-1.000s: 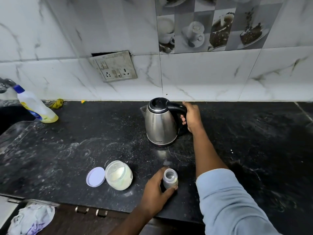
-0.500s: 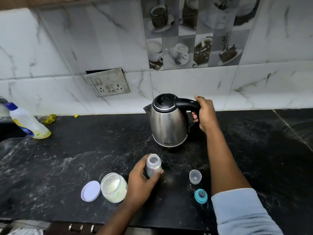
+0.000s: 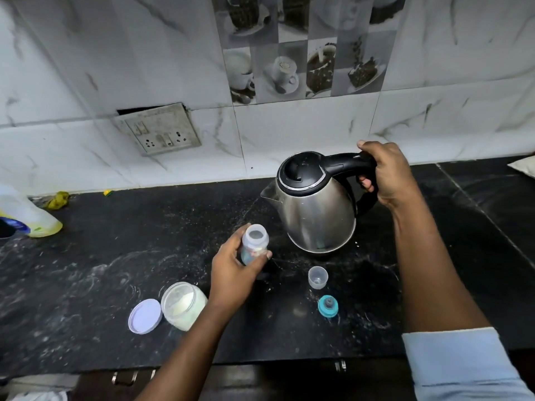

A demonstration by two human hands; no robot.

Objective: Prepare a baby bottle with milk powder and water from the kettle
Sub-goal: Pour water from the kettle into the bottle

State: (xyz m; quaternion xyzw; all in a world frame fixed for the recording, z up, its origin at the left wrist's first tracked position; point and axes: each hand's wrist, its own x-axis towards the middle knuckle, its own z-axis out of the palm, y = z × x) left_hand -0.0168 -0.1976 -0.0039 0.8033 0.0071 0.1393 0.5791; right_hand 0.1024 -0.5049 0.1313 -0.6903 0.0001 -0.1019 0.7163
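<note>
A steel kettle (image 3: 315, 209) with a black lid hangs above the black counter, its spout to the left. My right hand (image 3: 390, 175) grips its black handle. My left hand (image 3: 234, 270) holds a small open baby bottle (image 3: 254, 241) upright, just left of and below the spout. An open jar of milk powder (image 3: 183, 305) stands at the front left with its pale lid (image 3: 144, 316) flat beside it. A clear bottle cap (image 3: 318, 276) and a teal teat ring (image 3: 327, 306) lie in front of the kettle.
The black stone counter (image 3: 115, 256) is dusted with white powder. A dish-soap bottle (image 3: 26, 215) and a yellow scrap (image 3: 59, 199) sit at the far left by the tiled wall. A socket plate (image 3: 162, 131) hangs loose on the wall.
The kettle has come up off the counter and toward me in my right hand. My left hand has raised the bottle closer to the spout.
</note>
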